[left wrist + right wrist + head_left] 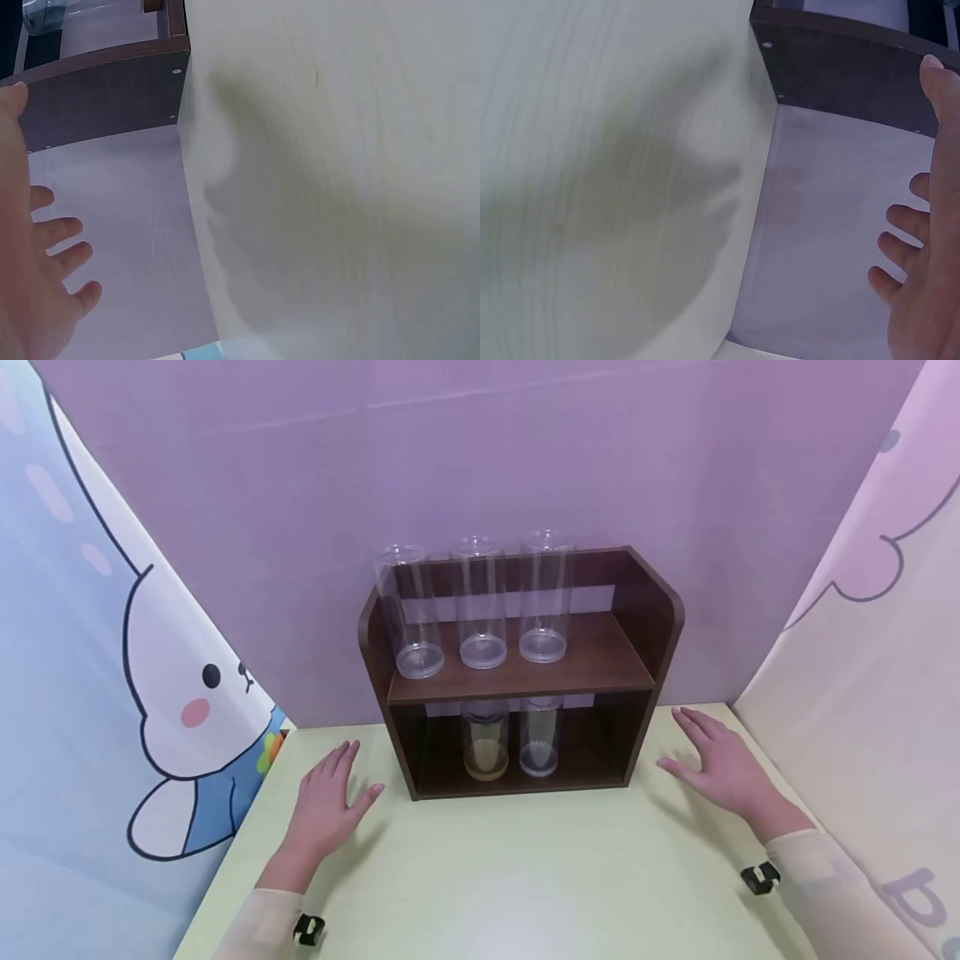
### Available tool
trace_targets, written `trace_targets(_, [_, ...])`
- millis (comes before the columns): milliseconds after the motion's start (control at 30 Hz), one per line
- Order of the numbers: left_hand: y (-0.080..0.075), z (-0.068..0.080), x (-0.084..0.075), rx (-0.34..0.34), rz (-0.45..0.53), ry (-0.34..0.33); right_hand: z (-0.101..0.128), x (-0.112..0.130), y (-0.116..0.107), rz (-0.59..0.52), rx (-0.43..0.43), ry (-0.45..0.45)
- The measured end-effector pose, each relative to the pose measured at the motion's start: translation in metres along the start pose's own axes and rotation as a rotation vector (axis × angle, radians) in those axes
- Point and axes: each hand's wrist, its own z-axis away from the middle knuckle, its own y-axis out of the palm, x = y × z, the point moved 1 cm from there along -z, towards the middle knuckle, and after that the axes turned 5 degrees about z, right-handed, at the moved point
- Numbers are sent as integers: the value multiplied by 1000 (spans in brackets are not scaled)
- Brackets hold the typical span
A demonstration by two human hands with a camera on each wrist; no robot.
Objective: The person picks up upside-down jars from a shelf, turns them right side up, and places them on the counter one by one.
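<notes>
A dark brown two-tier wooden shelf (517,681) stands at the back of the table. Its upper board carries three clear cylinders: a left one (411,618), a middle one (480,610) and a right one (545,602). On the lower board are two more, one with a brownish base (486,752) and a clear one (539,743). My left hand (326,810) hovers left of the shelf, fingers spread and holding nothing. To the right of the shelf is my right hand (723,764), likewise spread and holding nothing. Both wrist views show the shelf's side panel beyond the thumb.
The pale wooden table (510,860) extends in front of the shelf. Behind it hangs a purple cloth wall (480,452). A printed rabbit curtain (172,693) borders the left side, and a pale printed curtain (885,677) the right.
</notes>
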Motion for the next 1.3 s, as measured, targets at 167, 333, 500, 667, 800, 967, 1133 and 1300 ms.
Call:
trace_targets(167, [3,1,1,-20,129,7,0,5,-2,-108,-13,33])
trace_targets(333, [7,1,2,5,311,-28,4,6,-2,-297,14,113])
trace_targets(500, [6,1,-1,4,490,-52,6,10,1,-429,4,142])
trace_targets(667, [8,3,-5,-11,665,-39,4,13,3,-515,-3,158])
trace_targets(800, [8,4,-6,-11,785,-70,1,17,3,-595,-6,173])
trace_targets(967, [9,5,-6,-12,866,-98,-3,21,4,-688,3,220])
trace_targets(1133, [12,5,-6,-26,905,-105,-5,23,5,-732,-37,247])
trace_targets(1300, [14,5,-7,-35,920,-124,-4,25,7,-738,-77,248])
